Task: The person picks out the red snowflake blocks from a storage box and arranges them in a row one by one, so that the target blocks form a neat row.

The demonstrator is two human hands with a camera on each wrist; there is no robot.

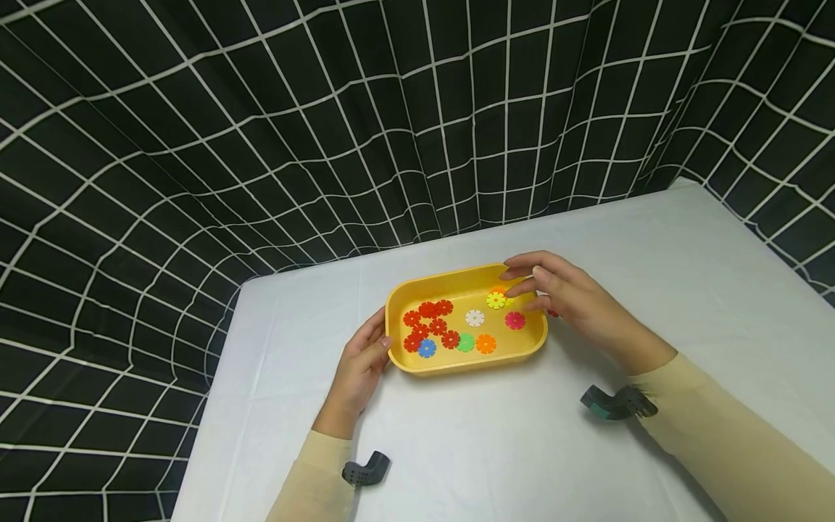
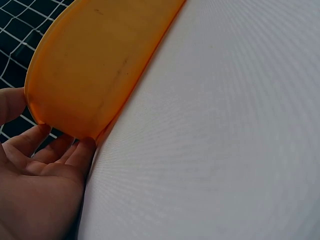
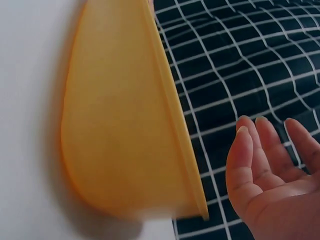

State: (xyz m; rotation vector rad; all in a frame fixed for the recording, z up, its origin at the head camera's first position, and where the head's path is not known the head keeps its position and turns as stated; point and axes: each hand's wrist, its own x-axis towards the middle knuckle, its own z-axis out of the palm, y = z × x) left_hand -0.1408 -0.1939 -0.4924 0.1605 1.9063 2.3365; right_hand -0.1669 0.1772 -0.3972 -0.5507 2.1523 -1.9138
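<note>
A yellow plastic tray (image 1: 466,368) sits on the white table, holding several notched plastic discs. My left hand (image 1: 360,362) grips the tray's left end, thumb at the rim and fingers against the outer wall; the left wrist view shows these fingers (image 2: 82,152) on the tray wall. Over the tray's right end hovers my right hand (image 1: 564,293), fingers loosely bent, nothing held. Below its fingers lie a yellow disc (image 1: 496,300) and a pink disc (image 1: 514,320). Red discs (image 1: 438,327) cluster on the left, near a blue disc (image 1: 427,348).
A white disc (image 1: 475,317), green disc (image 1: 465,342) and orange disc (image 1: 485,344) lie mid-tray. A red piece (image 1: 553,313) shows outside the tray's right end, partly hidden by the right hand. A black curtain (image 1: 457,109) with white grid lines stands behind the white-covered table (image 1: 470,449).
</note>
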